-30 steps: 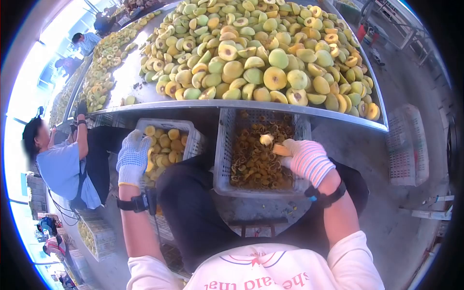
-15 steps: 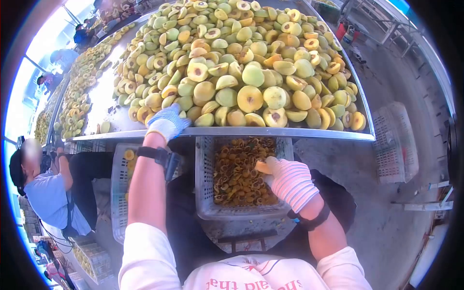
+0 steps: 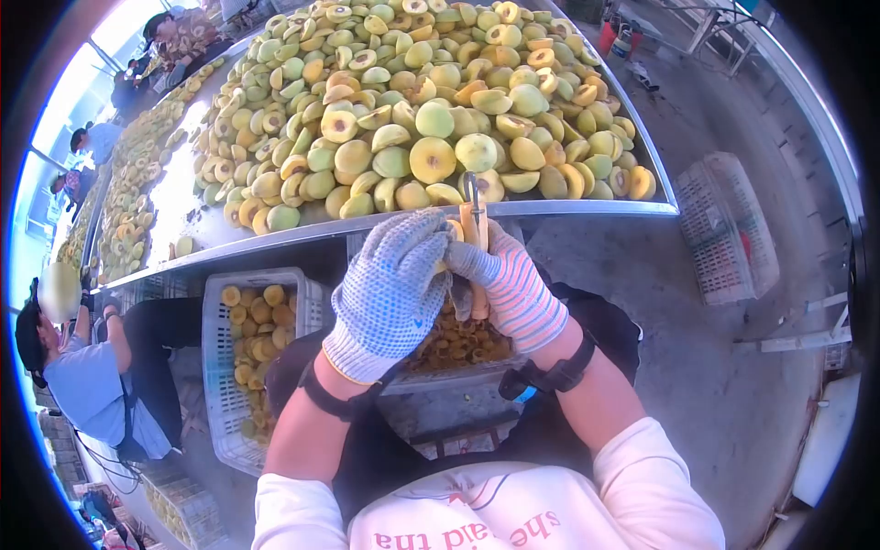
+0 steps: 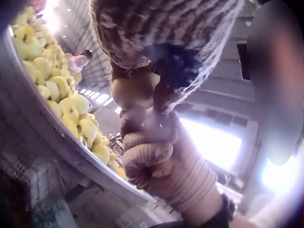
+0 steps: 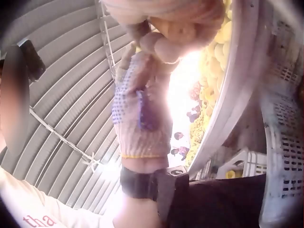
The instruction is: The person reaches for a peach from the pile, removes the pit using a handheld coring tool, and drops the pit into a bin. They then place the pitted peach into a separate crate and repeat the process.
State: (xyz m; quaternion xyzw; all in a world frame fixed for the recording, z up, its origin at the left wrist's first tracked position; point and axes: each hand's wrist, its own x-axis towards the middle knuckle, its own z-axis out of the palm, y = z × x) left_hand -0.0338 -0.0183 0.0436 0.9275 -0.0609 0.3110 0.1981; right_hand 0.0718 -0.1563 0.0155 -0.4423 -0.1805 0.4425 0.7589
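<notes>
Both gloved hands meet just below the table rim [image 3: 587, 209]. My left hand [image 3: 417, 252], in a blue-dotted glove, curls round a peach half [image 4: 135, 88], which is mostly hidden in the head view. My right hand [image 3: 486, 266], in a striped glove, grips a pitting tool [image 3: 473, 215] with an orange handle. Its metal loop sticks up above the fingers, against the fruit. The left wrist view shows the striped fingers [image 4: 147, 154] pressed close under the peach. In the right wrist view the dotted glove [image 5: 142, 109] sits beside my right fingertips.
A steel table carries a big heap of halved yellow-green peaches [image 3: 412, 101]. Under it stand a white crate of pits [image 3: 458, 344] and a crate of pitted halves [image 3: 257, 316]. An empty crate [image 3: 729, 234] lies on the floor right. Another worker [image 3: 82, 367] sits left.
My left hand came back from the table's heap with a peach half and joined the right hand. The right hand rose from over the pit crate with its tool.
</notes>
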